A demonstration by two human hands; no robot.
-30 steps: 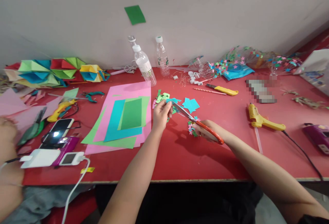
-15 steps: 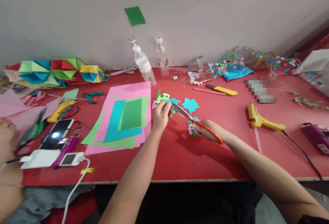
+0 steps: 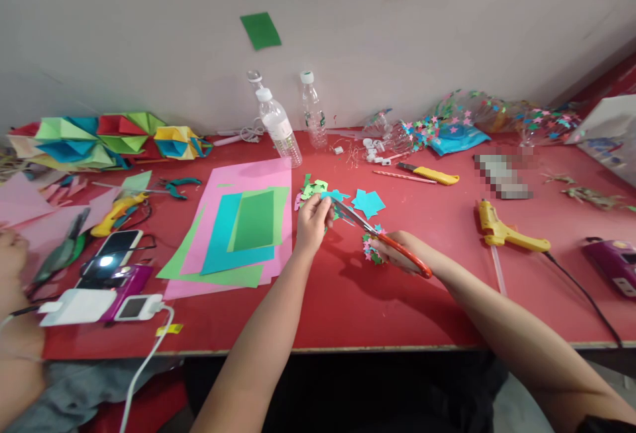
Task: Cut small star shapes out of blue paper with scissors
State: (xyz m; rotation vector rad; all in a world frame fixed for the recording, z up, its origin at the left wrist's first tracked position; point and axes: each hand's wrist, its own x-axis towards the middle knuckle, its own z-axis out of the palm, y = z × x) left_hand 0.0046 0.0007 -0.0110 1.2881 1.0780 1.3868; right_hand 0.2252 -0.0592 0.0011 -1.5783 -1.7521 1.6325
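My left hand (image 3: pixel 312 222) is closed in a pinch on a small blue paper scrap (image 3: pixel 328 196) held just above the red table (image 3: pixel 348 307). My right hand (image 3: pixel 397 252) grips orange-handled scissors (image 3: pixel 380 237), whose blades reach up-left to the scrap at my left fingertips. A cluster of tiny cut paper stars (image 3: pixel 370 247) lies under the scissors by my right hand. Green and blue cut-offs (image 3: pixel 314 188) and a blue paper shape (image 3: pixel 368 202) lie just beyond my hands.
Stacked pink, blue and green sheets (image 3: pixel 238 231) lie left of my hands. Two water bottles (image 3: pixel 279 125), a yellow utility knife (image 3: pixel 431 173), a yellow glue gun (image 3: pixel 507 231), folded paper shapes (image 3: pixel 104 136), pliers, phones and chargers crowd the table. Another person's hand (image 3: pixel 10 254) is at far left.
My hands and the scissors have stayed almost still. The other person's hand at far left has shifted slightly.
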